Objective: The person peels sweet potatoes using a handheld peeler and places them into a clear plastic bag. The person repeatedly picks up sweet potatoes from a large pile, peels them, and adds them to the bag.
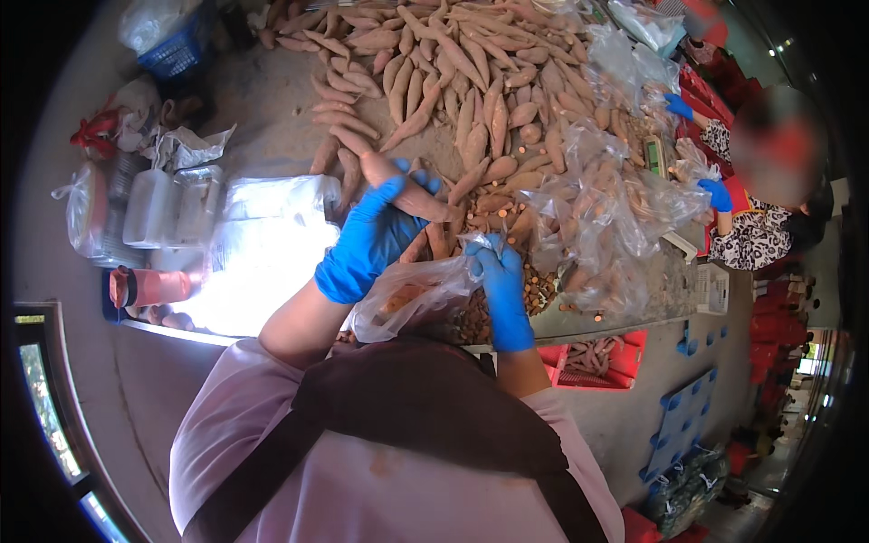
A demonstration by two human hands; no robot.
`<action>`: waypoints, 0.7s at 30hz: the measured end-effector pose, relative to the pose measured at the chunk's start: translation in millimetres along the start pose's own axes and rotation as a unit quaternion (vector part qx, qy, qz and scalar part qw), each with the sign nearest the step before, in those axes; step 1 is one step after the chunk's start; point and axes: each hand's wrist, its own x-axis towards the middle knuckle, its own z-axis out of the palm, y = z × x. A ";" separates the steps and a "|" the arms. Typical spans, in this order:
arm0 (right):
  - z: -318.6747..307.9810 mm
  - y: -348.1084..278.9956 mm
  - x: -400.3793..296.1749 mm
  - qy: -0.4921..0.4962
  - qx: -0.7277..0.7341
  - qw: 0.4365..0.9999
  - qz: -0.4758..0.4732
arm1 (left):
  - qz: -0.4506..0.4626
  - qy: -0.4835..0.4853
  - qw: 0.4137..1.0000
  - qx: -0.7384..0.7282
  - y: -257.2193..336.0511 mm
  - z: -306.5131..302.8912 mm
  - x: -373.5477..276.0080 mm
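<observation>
My left hand (370, 237), in a blue glove, grips a large sweet potato (414, 197) that points away to the upper left. Pinched in the gloved fingers of my right hand (499, 271) is the gathered edge of a clear plastic bag (421, 292). The bag hangs between my forearms, and something orange-brown shows blurrily through its film. Below and beside the right hand, cut ends and small scraps of sweet potato (536, 292) lie on the table. A broad heap of whole sweet potatoes (448, 61) spreads beyond both hands.
At left are a bright stack of plastic packaging (271, 237), clear trays (149, 207) and a pink bottle (153, 286). Filled plastic bags (604, 224) lie at right, near a co-worker's blue-gloved hand (715, 195). A red crate (601, 360) stands below the table edge.
</observation>
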 end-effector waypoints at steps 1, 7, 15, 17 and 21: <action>1.1 -0.3 -2.2 0.009 -0.028 0.999 -0.022 | -0.034 0.026 0.992 -0.116 0.0 -8.6 2.4; 33.0 -3.2 -7.2 0.043 -0.146 0.978 -0.144 | 0.023 0.008 0.973 -0.231 -19.8 -36.9 -3.3; 21.1 107.3 48.7 0.026 0.109 0.993 0.028 | -0.028 -0.063 0.974 -0.214 -41.3 21.0 -35.4; 16.3 119.8 56.8 0.024 0.248 0.960 0.128 | -0.034 -0.030 0.979 -0.200 -37.6 20.4 -35.7; 9.3 8.4 13.9 0.029 0.293 0.949 0.109 | -0.023 -0.064 0.991 0.115 -24.1 17.9 -33.0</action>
